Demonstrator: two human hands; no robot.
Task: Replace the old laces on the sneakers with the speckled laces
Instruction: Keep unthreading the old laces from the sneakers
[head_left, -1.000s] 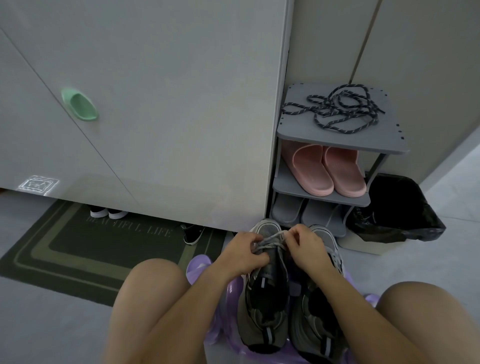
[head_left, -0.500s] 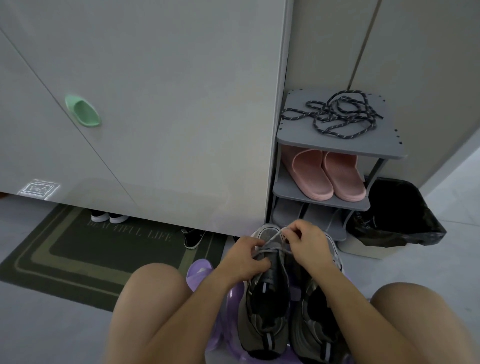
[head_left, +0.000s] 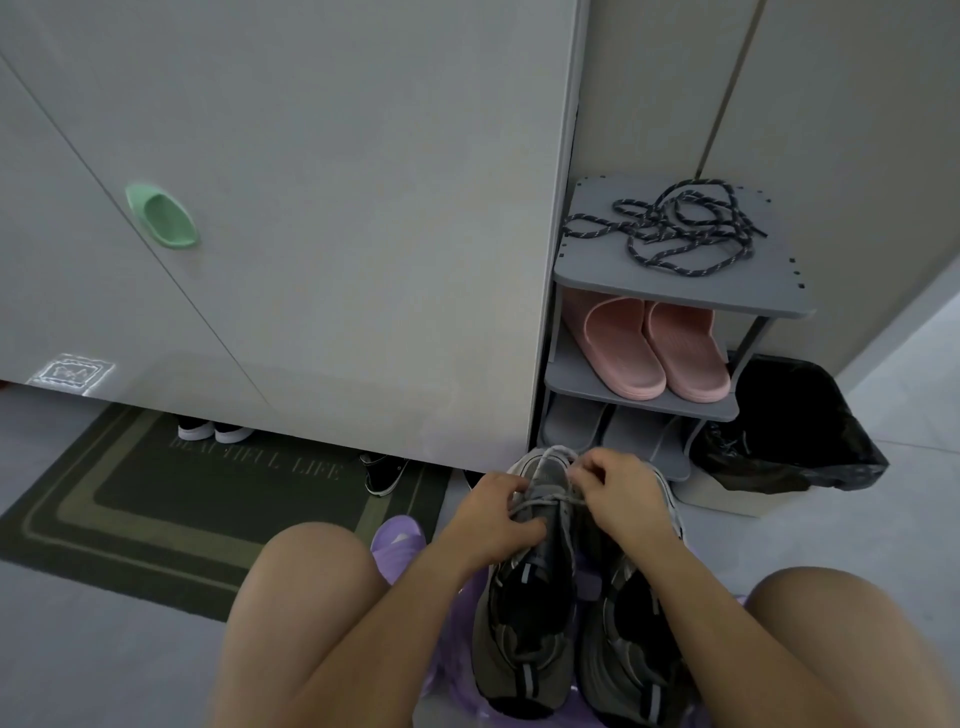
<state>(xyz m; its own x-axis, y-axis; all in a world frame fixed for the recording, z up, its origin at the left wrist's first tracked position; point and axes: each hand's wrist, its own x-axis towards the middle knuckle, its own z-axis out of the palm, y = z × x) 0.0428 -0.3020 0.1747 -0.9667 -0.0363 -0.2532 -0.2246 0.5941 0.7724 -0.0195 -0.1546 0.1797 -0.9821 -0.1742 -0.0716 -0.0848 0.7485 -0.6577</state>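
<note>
Two grey sneakers stand side by side between my knees, the left sneaker (head_left: 524, 623) and the right sneaker (head_left: 623, 649), toes pointing away. My left hand (head_left: 493, 519) grips the left sneaker near its tongue and the old grey lace (head_left: 545, 500). My right hand (head_left: 618, 493) pinches the same lace near the toe end. The speckled dark laces (head_left: 670, 228) lie in a loose tangle on the top of the grey shoe rack (head_left: 680, 296), apart from both hands.
Pink slippers (head_left: 649, 348) and grey slippers sit on the rack's lower shelves. A bin with a black bag (head_left: 789, 431) stands to the rack's right. A white cabinet (head_left: 311, 208) with a green handle fills the left. A dark doormat (head_left: 171, 499) lies on the floor.
The view has tilted downward slightly. Both hands stay on the left sneaker's lace, and the right hand has lifted a little toward the toe.
</note>
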